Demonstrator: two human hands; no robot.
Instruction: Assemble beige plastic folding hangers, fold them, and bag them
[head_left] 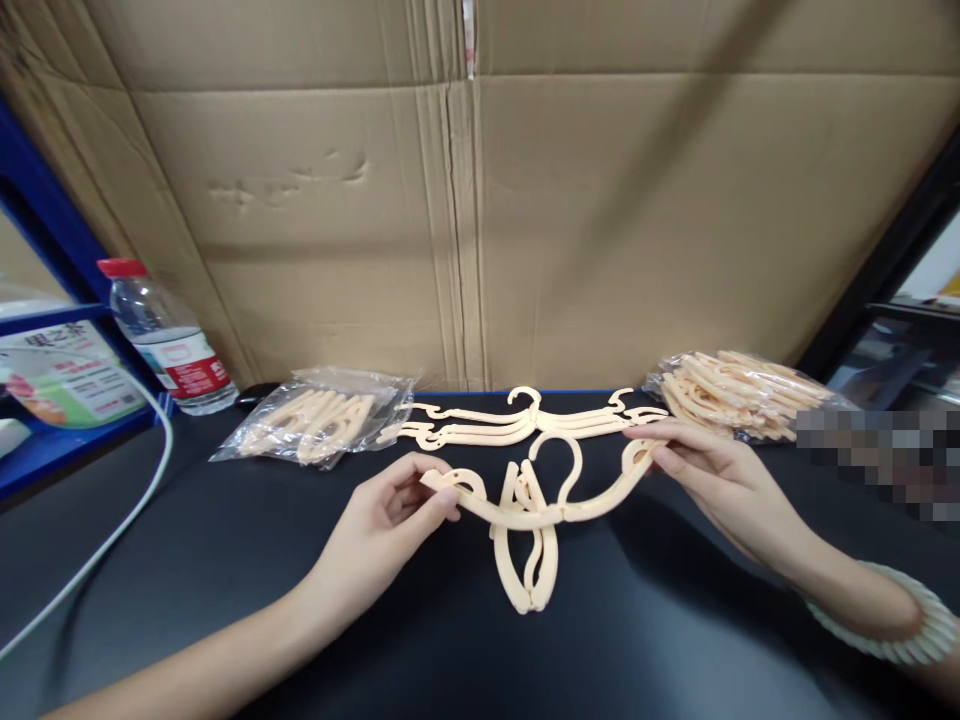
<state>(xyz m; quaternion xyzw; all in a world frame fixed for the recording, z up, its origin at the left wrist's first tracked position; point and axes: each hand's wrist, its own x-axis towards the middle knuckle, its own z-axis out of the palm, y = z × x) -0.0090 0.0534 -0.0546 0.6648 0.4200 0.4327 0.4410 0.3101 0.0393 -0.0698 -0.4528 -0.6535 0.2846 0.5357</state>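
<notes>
L clear bag point(390, 385): folded-looking hangers inside, so I count these as undone.
L hand point(405, 515): thumb + fingers clamped on L end of held hanger point(517, 519), which is spread b/w both hands.
Rear hangers point(495, 435): opened out, done AFAICT; exact no. unclear.
Folded hanger point(550, 565): on black table point(420, 650), partly behind held one; left to do.
R hand point(712, 480): pinching held hanger's R end.
R clear bag point(814, 393): full, also undone.
Water bottle point(180, 350): far L, clear of my work.
Cardboard point(337, 250): blocks reach at back.

Smooth plastic hangers point(551, 516) sit before the matt, creased cardboard point(330, 240); glossy, crinkled film bags point(315, 420) lie near its foot.
</notes>
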